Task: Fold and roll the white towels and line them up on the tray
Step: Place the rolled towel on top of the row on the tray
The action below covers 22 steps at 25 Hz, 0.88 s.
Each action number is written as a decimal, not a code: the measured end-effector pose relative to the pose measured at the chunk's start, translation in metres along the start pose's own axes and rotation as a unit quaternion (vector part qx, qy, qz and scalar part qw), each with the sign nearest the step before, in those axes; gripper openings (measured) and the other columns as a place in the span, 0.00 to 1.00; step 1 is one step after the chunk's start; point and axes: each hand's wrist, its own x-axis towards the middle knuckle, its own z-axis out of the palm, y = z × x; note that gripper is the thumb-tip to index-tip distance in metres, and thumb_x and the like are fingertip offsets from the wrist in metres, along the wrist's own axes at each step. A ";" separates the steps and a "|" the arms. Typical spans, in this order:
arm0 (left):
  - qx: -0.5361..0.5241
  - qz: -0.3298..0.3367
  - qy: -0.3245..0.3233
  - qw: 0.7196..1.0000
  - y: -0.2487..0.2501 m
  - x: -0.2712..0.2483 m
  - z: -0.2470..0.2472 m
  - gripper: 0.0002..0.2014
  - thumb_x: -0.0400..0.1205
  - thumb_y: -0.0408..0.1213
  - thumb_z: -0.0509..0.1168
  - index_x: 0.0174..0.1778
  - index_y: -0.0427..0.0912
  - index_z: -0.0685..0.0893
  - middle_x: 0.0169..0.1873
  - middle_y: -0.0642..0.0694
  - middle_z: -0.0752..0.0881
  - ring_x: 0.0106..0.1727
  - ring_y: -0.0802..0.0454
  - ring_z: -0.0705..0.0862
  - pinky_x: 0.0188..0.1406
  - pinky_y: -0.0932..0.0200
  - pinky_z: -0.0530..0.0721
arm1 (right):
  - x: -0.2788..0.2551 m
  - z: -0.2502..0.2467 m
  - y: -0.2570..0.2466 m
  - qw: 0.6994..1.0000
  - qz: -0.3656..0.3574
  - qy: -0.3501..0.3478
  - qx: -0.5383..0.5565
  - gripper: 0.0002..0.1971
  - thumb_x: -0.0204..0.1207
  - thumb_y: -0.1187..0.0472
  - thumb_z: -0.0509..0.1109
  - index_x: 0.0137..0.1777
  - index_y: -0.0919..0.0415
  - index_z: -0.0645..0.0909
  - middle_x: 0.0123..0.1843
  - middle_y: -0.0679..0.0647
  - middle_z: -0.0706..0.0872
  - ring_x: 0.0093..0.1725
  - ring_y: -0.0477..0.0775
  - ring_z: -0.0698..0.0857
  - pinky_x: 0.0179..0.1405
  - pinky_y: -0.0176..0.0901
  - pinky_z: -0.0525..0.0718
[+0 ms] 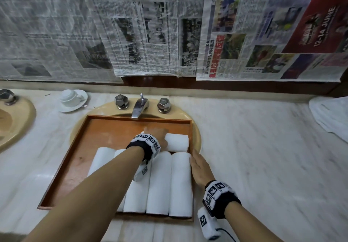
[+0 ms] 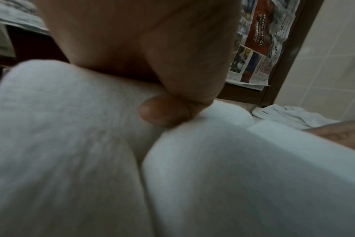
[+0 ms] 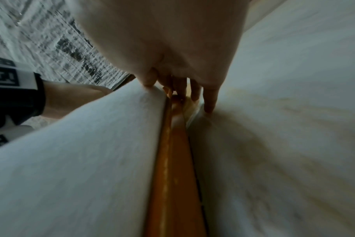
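A wooden tray (image 1: 113,129) lies across a sink. Several long rolled white towels (image 1: 160,181) lie side by side along its front. One short rolled towel (image 1: 178,142) lies crosswise behind them at the back right. My left hand (image 1: 153,132) lies palm down on the tray floor with its fingers stretched out. Its thumb (image 2: 162,112) presses against the short roll's left end, between the rolls (image 2: 61,144). My right hand (image 1: 197,163) rests flat on the tray's right rim (image 3: 172,176), its straight fingers (image 3: 210,99) beside the rightmost roll (image 3: 81,160).
A faucet (image 1: 138,108) with two knobs overhangs the tray's back edge. An upturned cup on a saucer (image 1: 72,98) stands at back left, near a second sink (image 1: 13,121). Loose white towels (image 1: 329,113) lie on the marble counter at far right. Newspapers cover the wall.
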 end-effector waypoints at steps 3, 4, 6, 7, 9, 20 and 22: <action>-0.021 0.027 -0.012 0.999 0.004 0.005 0.009 0.19 0.75 0.33 0.62 0.62 0.47 0.82 0.57 0.46 0.84 0.60 0.44 0.80 0.71 0.42 0.64 | -0.003 0.002 -0.001 1.000 0.010 0.003 0.005 0.23 0.89 0.54 0.50 0.83 0.54 0.61 0.80 0.53 0.70 0.78 0.53 0.69 0.78 0.44 0.63; -0.028 0.031 -0.017 0.999 0.005 0.006 0.009 0.18 0.75 0.33 0.62 0.61 0.47 0.83 0.57 0.46 0.83 0.59 0.43 0.80 0.71 0.41 0.66 | -0.004 0.002 -0.003 1.000 0.011 0.006 0.006 0.23 0.89 0.55 0.50 0.83 0.54 0.61 0.80 0.54 0.70 0.78 0.53 0.69 0.78 0.42 0.63; -0.041 0.041 -0.019 0.998 0.006 0.007 0.009 0.18 0.76 0.34 0.62 0.62 0.46 0.83 0.59 0.44 0.81 0.59 0.41 0.81 0.67 0.42 0.73 | -0.006 0.002 -0.006 1.000 0.012 0.010 0.007 0.23 0.89 0.56 0.50 0.83 0.54 0.60 0.80 0.55 0.70 0.78 0.54 0.68 0.76 0.40 0.61; -0.045 0.049 -0.013 0.998 0.005 0.007 0.009 0.19 0.76 0.35 0.61 0.63 0.45 0.83 0.60 0.43 0.81 0.58 0.40 0.81 0.64 0.45 0.76 | -0.007 0.001 -0.008 1.000 0.012 0.010 0.013 0.23 0.89 0.56 0.50 0.83 0.53 0.60 0.80 0.54 0.69 0.78 0.53 0.68 0.76 0.40 0.61; -0.054 0.057 -0.003 0.997 0.006 0.005 0.011 0.21 0.77 0.34 0.61 0.66 0.46 0.81 0.60 0.43 0.82 0.60 0.40 0.80 0.62 0.46 0.76 | -0.011 0.002 -0.009 0.998 0.023 0.006 0.052 0.23 0.89 0.55 0.51 0.84 0.49 0.58 0.81 0.51 0.67 0.80 0.51 0.66 0.79 0.40 0.59; -0.069 0.047 -0.008 0.996 0.006 -0.001 0.013 0.21 0.79 0.35 0.54 0.68 0.47 0.77 0.60 0.42 0.84 0.61 0.40 0.80 0.67 0.40 0.68 | -0.015 0.004 -0.001 0.995 0.034 -0.052 0.080 0.30 0.88 0.49 0.51 0.86 0.50 0.45 0.87 0.46 0.50 0.85 0.44 0.51 0.85 0.51 0.50; -0.079 0.054 -0.008 0.995 0.004 -0.001 0.014 0.20 0.80 0.34 0.53 0.67 0.45 0.78 0.59 0.40 0.84 0.59 0.38 0.81 0.65 0.42 0.74 | -0.014 0.004 -0.001 0.995 0.036 -0.053 0.071 0.30 0.89 0.49 0.51 0.86 0.52 0.44 0.87 0.46 0.49 0.85 0.44 0.50 0.85 0.50 0.50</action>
